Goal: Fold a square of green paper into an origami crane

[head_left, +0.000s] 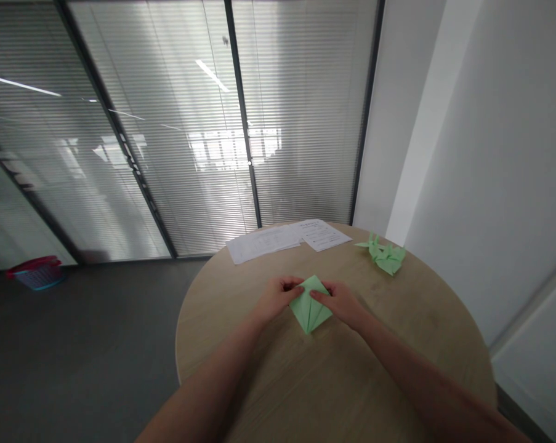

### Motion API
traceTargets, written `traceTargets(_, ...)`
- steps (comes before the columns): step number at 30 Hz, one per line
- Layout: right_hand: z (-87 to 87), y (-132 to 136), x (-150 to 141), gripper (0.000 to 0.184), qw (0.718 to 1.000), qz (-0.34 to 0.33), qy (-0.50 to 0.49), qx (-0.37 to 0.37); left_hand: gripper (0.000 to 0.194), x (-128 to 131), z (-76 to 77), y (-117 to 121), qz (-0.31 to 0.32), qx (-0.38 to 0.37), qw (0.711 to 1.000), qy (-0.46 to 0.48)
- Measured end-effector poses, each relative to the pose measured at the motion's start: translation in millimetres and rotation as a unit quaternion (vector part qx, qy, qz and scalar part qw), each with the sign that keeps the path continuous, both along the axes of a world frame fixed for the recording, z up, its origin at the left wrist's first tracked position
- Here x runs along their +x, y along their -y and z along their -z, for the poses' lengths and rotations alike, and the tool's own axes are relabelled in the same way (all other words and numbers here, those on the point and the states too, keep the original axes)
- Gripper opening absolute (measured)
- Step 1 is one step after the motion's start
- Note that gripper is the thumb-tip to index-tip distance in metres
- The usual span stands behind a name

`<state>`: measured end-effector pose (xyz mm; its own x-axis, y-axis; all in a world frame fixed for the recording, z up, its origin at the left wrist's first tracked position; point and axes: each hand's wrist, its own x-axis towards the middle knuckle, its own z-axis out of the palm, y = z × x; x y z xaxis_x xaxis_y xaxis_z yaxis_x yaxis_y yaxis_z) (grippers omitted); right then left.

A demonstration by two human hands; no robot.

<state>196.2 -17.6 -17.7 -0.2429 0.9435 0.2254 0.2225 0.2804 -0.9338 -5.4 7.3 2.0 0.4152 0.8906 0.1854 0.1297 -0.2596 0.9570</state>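
A light green sheet of origami paper [309, 311], folded into a diamond with creases running to its lower point, is between my two hands above the round table. My left hand [280, 298] grips its left corner, thumb on top and fingers behind. On the opposite side, my right hand [343, 301] pinches the right edge, its thumb lying across the upper face. The fingers behind the paper are partly hidden. Farther back on the right lie several folded green paper figures [385, 253], bunched together and apart from my hands.
Printed paper sheets [268, 241] overlap at the far edge of the wooden table [208, 344]. Glass panels with blinds [300, 154] stand behind it, and a white wall [499, 184] rises on the right. A red and blue basket [37, 274] sits on the floor at far left.
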Motion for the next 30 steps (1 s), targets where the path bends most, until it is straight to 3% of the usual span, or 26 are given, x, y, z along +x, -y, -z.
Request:
traceTargets(4, 2.4, -2, -1, 0.027, 0.999, 0.036, -0.032, 0.01, 0.03, 2, -0.4, 1, -0.032, 0.012, 0.999, -0.005)
traceTargets(10, 0.1, 4, -2, 0.031, 0.991, 0.009, -0.131, -0.022, 0.03, 1, -5.3, 2, -0.081, 0.023, 0.996, 0.026)
traceTargets(18, 0.7, 4, -1, 0.028, 0.978, 0.036, -0.193, -0.075, 0.03, -3, -8.1, 10, -0.019, -0.043, 0.997, 0.068)
traceTargets(23, 0.8, 4, -3, 0.027, 0.98, 0.044, -0.18, -0.076, 0.032, -2, -11.1, 10, 0.007, -0.019, 0.998, 0.051)
traceTargets(27, -0.4, 5, -4, 0.028, 0.984, 0.044, -0.157, -0.075, 0.033, 0, -7.6, 5, -0.017, 0.023, 0.999, 0.018)
traceTargets(30, -0.7, 5, -2, 0.039, 0.981, 0.033, -0.17, -0.082, 0.038, 0, -4.8, 2, -0.048, 0.032, 0.998, -0.003)
